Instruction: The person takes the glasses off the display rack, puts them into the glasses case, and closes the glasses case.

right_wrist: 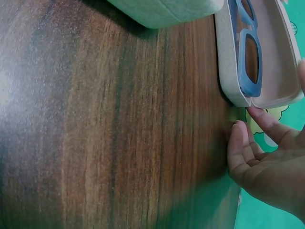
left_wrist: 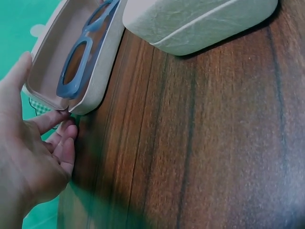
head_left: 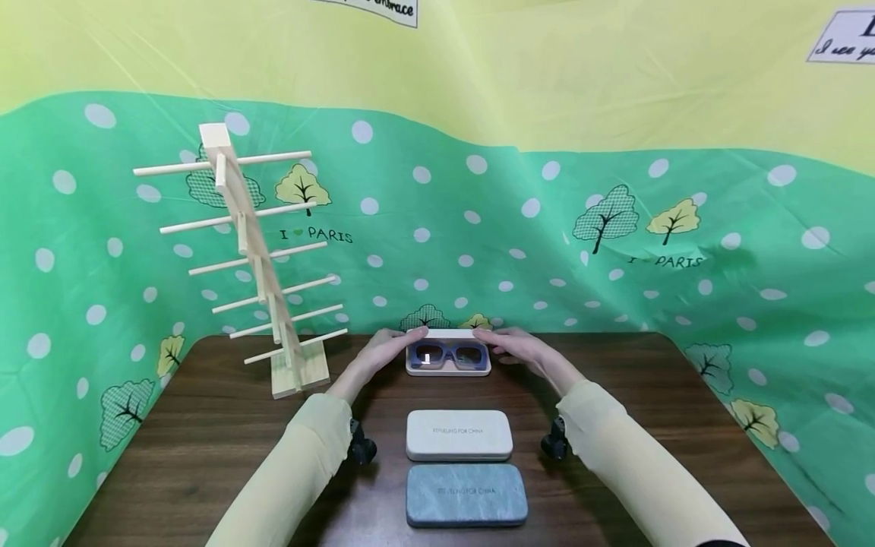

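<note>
At the table's far edge lies a white glasses case (head_left: 447, 334) with its lid raised and a pale lining. Inside it sit sunglasses (left_wrist: 71, 90) with blue frames and brown lenses. My left hand (head_left: 383, 349) holds the case's left end, thumb at the lid's rim and index finger at the hinge corner. The right hand (head_left: 522, 349) holds the opposite end the same way, its index fingertip at the hinge corner. The other fingers of both hands are bent close to the tabletop. Nearer me are a closed white case (head_left: 459, 437) and a closed blue case (head_left: 467, 497).
A wooden rack (head_left: 256, 251) with several rows of pegs stands on the left of the brown table (head_left: 649, 395), leaning in this view. Behind the table hangs a green and yellow cloth (head_left: 444, 190). Dark wrist cameras (head_left: 362, 450) sit below both sleeves.
</note>
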Available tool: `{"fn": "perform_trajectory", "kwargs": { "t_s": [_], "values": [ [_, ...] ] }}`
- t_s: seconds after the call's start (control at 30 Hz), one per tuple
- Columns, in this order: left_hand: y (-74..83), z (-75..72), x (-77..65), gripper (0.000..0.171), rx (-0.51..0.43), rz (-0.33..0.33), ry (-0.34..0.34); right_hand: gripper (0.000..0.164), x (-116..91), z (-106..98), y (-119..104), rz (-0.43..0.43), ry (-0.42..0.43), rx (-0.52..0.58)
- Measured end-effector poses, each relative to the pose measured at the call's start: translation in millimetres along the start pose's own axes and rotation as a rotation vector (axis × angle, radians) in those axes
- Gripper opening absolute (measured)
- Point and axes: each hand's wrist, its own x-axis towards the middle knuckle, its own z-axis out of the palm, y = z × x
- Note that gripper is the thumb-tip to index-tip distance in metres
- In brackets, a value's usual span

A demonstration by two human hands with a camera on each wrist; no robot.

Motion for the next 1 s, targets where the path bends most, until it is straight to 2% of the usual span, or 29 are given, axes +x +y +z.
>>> {"fn": "perform_trajectory", "kwargs": {
  "t_s": [0.13,0.47,0.73,1.0],
  "values": [
    [0.1,-0.4,-0.2,0.062,0.014,0.017,-0.012,0.090,-1.7,-0.3,0.7,0.002,0.002,0.003],
    [0.0,-2.3,-0.1,0.070,0.065,0.030,-0.022,0.090,-4.9,0.5,2.6,-0.024,0.003,-0.051],
    [-1.9,-2.2,1.6,0.086,0.097,0.032,-0.019,0.085,-4.2,0.2,2.8,-0.033,0.010,-0.048],
    [-2.4,-2.6,1.0,0.077,0.115,0.052,-0.023,0.084,-1.5,1.2,5.8,-0.042,-0.007,-0.019]
  ]
}}
